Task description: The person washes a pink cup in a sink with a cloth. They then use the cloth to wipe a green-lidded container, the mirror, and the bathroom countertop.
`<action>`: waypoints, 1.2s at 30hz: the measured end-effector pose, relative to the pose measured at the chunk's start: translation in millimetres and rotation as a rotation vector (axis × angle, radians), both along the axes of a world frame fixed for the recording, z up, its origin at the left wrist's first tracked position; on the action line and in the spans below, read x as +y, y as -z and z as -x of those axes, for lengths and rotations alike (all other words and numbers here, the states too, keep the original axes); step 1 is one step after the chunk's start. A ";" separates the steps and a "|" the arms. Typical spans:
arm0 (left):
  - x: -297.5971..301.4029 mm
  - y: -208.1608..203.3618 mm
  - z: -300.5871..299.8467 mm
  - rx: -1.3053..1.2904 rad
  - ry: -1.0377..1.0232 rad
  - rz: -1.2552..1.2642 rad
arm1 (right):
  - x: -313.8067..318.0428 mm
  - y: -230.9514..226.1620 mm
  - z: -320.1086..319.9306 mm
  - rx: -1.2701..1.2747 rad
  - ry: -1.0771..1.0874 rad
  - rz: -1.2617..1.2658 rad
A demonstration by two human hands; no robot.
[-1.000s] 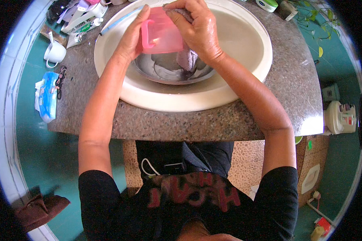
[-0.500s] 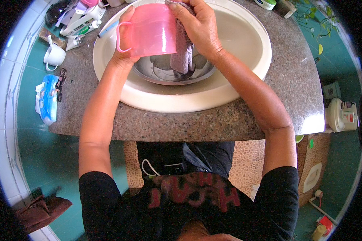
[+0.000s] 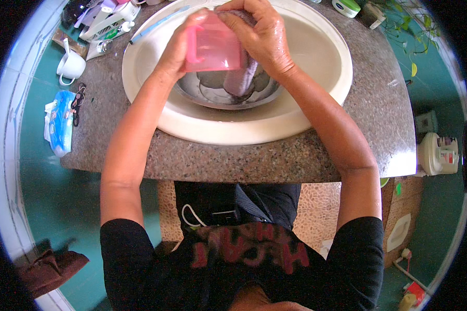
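A pink translucent plastic mug (image 3: 215, 46) is tilted above the sink, with its handle turned toward my left side. My left hand (image 3: 179, 49) is closed round the mug's left side. A greyish-purple cloth (image 3: 239, 80) hangs from my right hand (image 3: 264, 39), whose bent fingers press it against the mug's right side and rim. Below them a round metal basin (image 3: 223, 98) with some water in it sits inside the cream oval sink (image 3: 233, 135). The fingertips behind the mug are partly hidden.
The sink is set in a speckled stone counter (image 3: 244, 160). On the left lie a blue tissue pack (image 3: 62, 124), a white mug (image 3: 71, 66), a tube (image 3: 97, 49) and a white organizer (image 3: 109, 23). A blue toothbrush (image 3: 158, 25) rests across the sink rim. A green-lidded jar (image 3: 346, 7) stands back right.
The pink mug has turned, bringing its handle from the left edge round to the front, and shifted slightly right. The cloth and my right hand have moved a little right along with it.
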State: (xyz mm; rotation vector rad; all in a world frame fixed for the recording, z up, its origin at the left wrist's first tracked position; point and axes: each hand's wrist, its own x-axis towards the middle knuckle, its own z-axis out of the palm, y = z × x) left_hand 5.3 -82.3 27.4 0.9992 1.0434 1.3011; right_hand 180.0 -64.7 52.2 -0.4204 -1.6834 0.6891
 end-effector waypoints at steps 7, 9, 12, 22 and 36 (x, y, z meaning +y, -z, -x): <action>3.5 5.6 5.5 -0.053 0.033 -0.108 | -11.9 -5.2 -1.0 -0.296 0.089 -0.221; 12.2 10.3 12.9 -0.103 -0.015 -0.124 | -2.9 0.9 2.8 -0.286 0.123 -0.258; 6.6 5.1 26.9 -0.156 0.116 -0.300 | -7.1 0.6 1.0 -0.274 0.001 -0.308; 27.9 20.5 59.4 -0.619 0.086 -0.058 | 21.0 17.4 2.4 0.103 -0.295 0.677; -2.8 -12.9 15.6 -0.222 0.068 -0.204 | 40.4 23.8 -7.0 0.263 -0.332 0.709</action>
